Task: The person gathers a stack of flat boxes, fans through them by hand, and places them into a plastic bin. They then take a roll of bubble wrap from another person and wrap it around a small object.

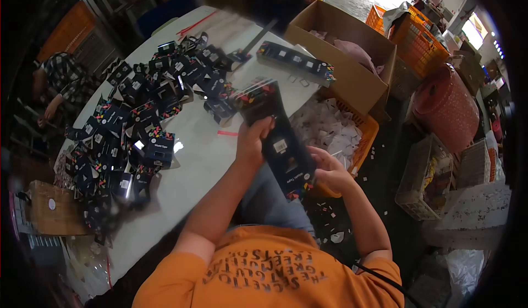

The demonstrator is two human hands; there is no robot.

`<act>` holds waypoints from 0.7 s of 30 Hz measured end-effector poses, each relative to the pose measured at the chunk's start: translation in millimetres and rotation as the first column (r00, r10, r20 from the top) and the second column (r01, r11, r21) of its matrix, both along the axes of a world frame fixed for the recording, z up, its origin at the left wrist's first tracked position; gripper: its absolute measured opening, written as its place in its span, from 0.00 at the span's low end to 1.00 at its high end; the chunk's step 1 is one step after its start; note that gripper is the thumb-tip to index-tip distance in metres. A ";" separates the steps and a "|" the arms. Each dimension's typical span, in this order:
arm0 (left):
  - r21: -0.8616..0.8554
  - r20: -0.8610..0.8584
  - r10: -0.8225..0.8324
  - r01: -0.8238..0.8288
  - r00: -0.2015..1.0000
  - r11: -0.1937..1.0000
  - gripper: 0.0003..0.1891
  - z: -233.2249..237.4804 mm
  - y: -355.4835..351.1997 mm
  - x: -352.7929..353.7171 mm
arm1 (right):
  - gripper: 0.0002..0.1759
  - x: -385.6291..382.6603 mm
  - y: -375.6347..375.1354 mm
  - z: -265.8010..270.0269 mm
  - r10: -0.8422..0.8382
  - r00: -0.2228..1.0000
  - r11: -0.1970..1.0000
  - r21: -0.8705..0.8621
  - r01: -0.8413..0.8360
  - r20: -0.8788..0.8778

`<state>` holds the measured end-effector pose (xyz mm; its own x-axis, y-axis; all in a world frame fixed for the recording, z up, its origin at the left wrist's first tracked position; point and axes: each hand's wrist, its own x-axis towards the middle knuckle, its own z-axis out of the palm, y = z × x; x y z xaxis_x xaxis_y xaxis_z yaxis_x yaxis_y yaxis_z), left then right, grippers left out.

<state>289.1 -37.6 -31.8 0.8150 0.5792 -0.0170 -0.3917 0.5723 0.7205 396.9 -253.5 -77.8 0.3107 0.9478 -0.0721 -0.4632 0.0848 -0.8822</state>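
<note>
A long dark "Washi Tape" packaging box (pixel 283 154) with a white barcode label and bright patterned ends is held slanted in front of my body. My left hand (pixel 256 142) is closed round its left side near the middle. At the lower right edge, the bent fingers of my right hand (pixel 332 171) grip the box near its near end. A pile of similar dark Washi Tape packages (pixel 157 110) spreads over the white table (pixel 201 154) to the left. Another long dark box (pixel 295 62) lies at the table's right edge.
Beside the table stand a large cardboard box (pixel 366 85) with pink material inside and an orange basket (pixel 369 134) of white paper pieces. A wooden box (pixel 53 209) sits at the lower left. A person in a checked shirt (pixel 69 79) sits across the table.
</note>
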 end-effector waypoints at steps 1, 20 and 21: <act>-0.006 0.001 0.049 -0.049 0.999 0.999 0.09 2.7 5.0 -7.7 | 0.40 -8.3 14.6 18.1 0.050 0.991 0.992 -0.119 -0.035 0.126; 0.234 0.050 0.528 -0.524 0.848 0.819 0.47 -39.3 72.2 -309.6 | 0.18 -93.8 230.4 84.5 0.082 -0.192 0.915 -0.150 -0.374 0.978; 0.300 -0.056 0.539 -0.501 0.840 0.812 0.51 -29.5 65.4 -316.4 | 0.18 -95.8 236.7 80.0 0.082 -0.196 0.908 -0.154 -0.389 0.977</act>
